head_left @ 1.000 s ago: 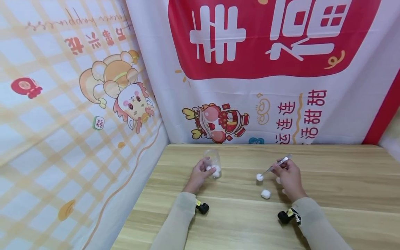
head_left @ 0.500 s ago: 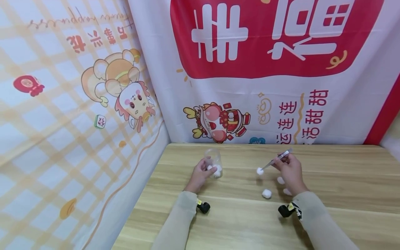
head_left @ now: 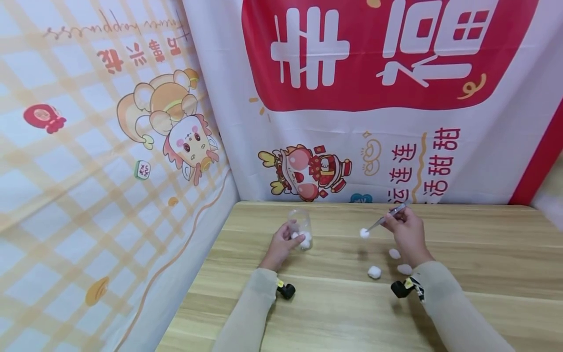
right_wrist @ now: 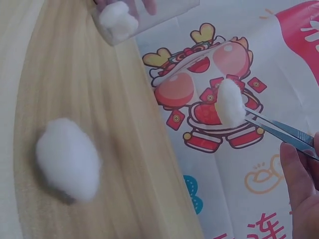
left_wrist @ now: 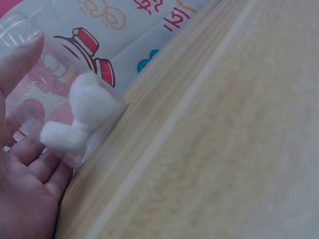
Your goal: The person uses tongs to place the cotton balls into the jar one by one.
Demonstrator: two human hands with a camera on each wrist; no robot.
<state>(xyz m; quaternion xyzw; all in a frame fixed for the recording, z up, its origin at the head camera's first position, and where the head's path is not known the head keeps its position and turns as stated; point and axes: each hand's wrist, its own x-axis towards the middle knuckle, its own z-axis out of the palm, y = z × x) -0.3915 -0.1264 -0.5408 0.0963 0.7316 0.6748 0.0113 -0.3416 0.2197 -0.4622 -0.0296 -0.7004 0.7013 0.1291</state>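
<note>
My left hand [head_left: 281,244] grips a clear plastic jar [head_left: 301,221] standing on the table, thumb on one side and fingers round the other. White cotton balls [left_wrist: 94,102] lie at the jar's bottom. With my right hand [head_left: 407,235] I pinch metal tweezers [right_wrist: 281,130], whose tips hold one cotton ball [right_wrist: 231,103] up in the air. In the head view that ball is to the right of the jar, its shadow on the wood below it. A loose cotton ball [head_left: 374,272] lies on the table nearer the body.
Two more cotton balls [head_left: 394,253] lie on the wooden table [head_left: 334,313] beside my right wrist. A printed cloth [head_left: 237,146] hangs behind the table's back edge, and a checked one [head_left: 88,195] hangs along the left. Small black cameras [head_left: 287,292] sit at both wrists.
My right hand has lifted the tweezers and their cotton ball up off the table and slightly toward the back. Cotton balls beside that wrist now show more. The left hand and jar stay put.
</note>
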